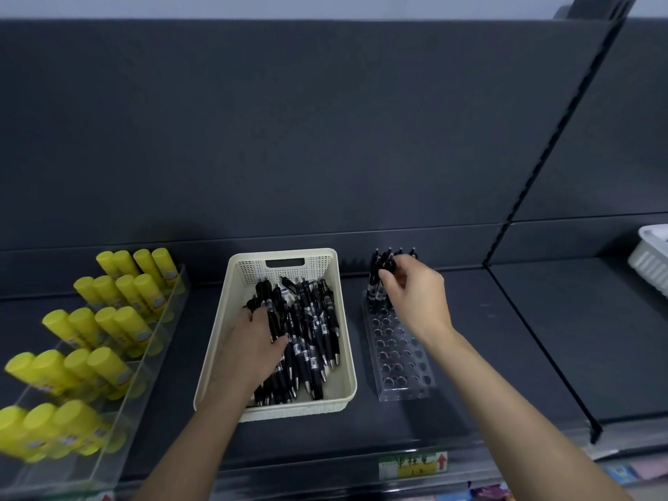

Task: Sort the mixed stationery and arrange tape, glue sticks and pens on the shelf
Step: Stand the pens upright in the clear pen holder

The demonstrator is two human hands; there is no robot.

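A cream basket (pixel 341 359) in the middle of the dark shelf holds several black pens (pixel 314 334). My left hand (pixel 253 347) reaches into the basket and grips a pen among them. To the right stands a clear pen holder (pixel 401 359) full of round holes, with several black pens (pixel 376 273) upright in its far rows. My right hand (pixel 415 291) is above the holder's far end and pinches the top of one upright pen. Yellow glue sticks (pixel 108 327) stand in rows in a clear tiered tray at the left.
The shelf's dark back panel (pixel 289 139) rises right behind the basket and holder. A black upright divider (pixel 535 338) separates a second shelf bay on the right, where a white basket (pixel 650 262) shows at the edge. A price label (pixel 412 464) sits on the shelf's front lip.
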